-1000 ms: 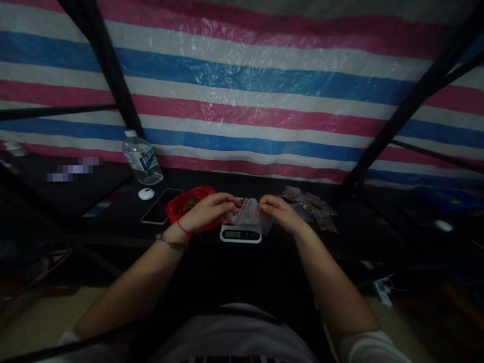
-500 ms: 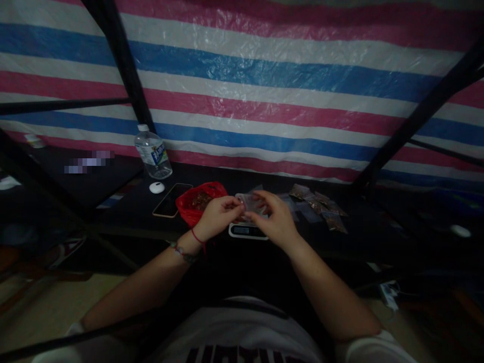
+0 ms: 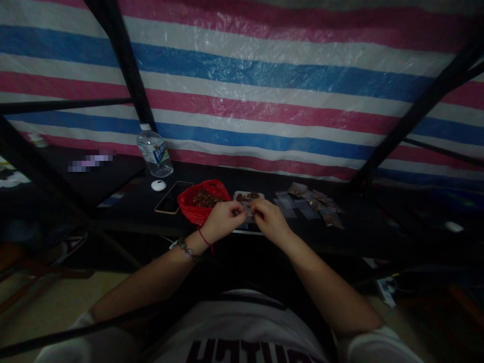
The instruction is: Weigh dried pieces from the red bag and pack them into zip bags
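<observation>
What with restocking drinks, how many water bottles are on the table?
1. The water bottle stands upright at the far left of the table, against the striped tarp, beyond a small white round object and a phone. Dark corners may hide others.

Dark table point(image 3: 124, 212), striped tarp point(image 3: 264, 75) along its far edge. Left hand point(image 3: 223, 220) and right hand point(image 3: 269, 222) meet at the near edge, fingertips pinching a small clear pouch point(image 3: 247, 197) of brown bits. Red bag point(image 3: 200, 200) sits just left of the pouch. Farther left are a phone point(image 3: 173, 197) and a water bottle point(image 3: 155, 151). Filled pouches point(image 3: 319, 202) lie to the right.
</observation>
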`<state>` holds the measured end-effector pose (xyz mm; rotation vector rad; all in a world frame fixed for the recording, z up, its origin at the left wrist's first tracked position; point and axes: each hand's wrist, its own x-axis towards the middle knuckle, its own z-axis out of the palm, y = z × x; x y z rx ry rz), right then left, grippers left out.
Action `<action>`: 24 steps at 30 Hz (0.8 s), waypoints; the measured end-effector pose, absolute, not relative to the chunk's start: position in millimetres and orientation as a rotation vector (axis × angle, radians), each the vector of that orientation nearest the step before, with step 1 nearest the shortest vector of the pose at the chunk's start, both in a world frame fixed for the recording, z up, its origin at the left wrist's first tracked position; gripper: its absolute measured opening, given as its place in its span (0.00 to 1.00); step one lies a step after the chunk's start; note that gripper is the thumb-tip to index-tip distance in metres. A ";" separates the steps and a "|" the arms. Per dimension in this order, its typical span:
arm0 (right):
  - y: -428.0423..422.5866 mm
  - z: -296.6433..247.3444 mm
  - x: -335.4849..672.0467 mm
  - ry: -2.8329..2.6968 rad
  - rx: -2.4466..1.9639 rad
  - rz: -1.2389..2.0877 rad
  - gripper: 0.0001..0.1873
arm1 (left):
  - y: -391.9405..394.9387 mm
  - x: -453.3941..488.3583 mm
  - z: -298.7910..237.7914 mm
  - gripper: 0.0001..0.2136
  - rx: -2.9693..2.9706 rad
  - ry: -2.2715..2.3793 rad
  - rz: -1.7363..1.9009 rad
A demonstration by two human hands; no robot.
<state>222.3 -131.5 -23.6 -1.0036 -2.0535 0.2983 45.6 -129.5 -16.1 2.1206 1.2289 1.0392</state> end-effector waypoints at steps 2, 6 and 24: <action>-130.3 -24.8 221.0 -2.140 -0.962 0.228 0.15 | -128.2 45.5 -17.7 0.07 2.141 1.237 1.017; -128.9 -23.8 220.4 -2.271 -0.973 0.280 0.15 | -130.7 46.3 -17.3 0.08 2.260 1.161 0.937; -120.1 -30.4 210.2 -2.056 -1.094 0.665 0.12 | -108.1 22.8 -21.8 0.33 2.757 0.965 0.868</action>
